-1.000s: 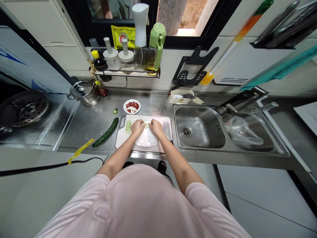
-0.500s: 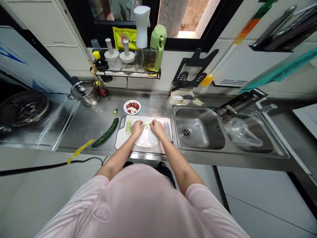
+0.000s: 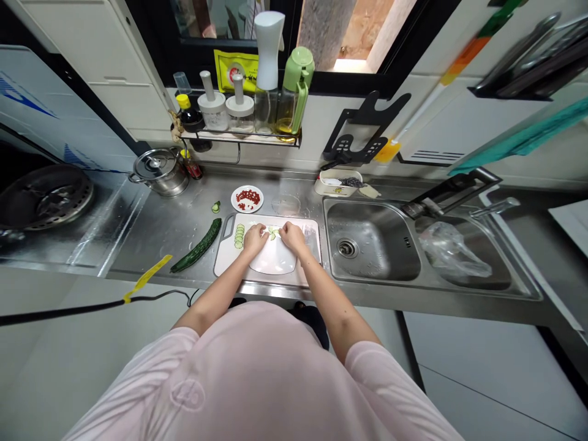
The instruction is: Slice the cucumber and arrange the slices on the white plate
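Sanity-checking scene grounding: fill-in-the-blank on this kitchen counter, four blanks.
The left hand and right hand rest on a white ____.
The long cucumber lies to the ____ of that board.
The round plate behind the board holds small ____ pieces.
The plastic bag lies in the ____ basin of the steel sink.

Missing words: cutting board; left; red; right.

Your top (image 3: 257,373): pale pink, short-sleeved | your sleeves (image 3: 386,386): loose, wide hems above the elbows | your emblem (image 3: 188,394): round, same pink, on the chest | your left hand (image 3: 255,240), right hand (image 3: 293,237): bare
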`<move>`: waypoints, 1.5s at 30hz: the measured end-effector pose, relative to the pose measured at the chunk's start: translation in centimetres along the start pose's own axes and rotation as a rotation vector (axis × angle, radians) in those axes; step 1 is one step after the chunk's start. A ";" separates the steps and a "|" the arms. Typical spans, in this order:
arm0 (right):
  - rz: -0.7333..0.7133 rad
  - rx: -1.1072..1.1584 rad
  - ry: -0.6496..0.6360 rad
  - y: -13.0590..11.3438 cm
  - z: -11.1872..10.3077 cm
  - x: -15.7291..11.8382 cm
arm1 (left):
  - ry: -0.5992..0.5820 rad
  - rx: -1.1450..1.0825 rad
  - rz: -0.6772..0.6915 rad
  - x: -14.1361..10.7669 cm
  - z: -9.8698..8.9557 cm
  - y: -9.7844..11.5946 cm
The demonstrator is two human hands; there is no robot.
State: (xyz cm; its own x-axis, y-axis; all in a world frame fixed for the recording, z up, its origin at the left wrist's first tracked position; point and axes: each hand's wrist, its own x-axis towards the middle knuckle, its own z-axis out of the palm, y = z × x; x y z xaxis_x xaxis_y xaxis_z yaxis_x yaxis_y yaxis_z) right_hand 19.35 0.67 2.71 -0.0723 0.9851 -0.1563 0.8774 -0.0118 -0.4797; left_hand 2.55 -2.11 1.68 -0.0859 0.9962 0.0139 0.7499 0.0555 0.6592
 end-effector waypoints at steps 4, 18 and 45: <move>-0.003 0.002 -0.006 0.1 -0.1 0.1 | 0.006 -0.088 0.044 -0.2 -0.1 -0.6; -0.011 0.050 0.002 0.3 0.0 0.1 | 0.205 -0.001 -0.001 -4.1 -4.4 -3.4; -0.029 0.117 0.000 0.4 -0.2 -0.2 | 0.133 0.276 -0.279 -7.0 -6.3 -5.0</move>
State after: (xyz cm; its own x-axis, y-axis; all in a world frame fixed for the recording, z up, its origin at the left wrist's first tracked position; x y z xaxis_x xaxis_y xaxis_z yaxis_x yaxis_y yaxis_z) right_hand 19.79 0.47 2.72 -0.0973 0.9852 -0.1411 0.8134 -0.0030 -0.5817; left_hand -4.67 -9.75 3.02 -0.3810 0.9242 -0.0281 0.8321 0.3559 0.4253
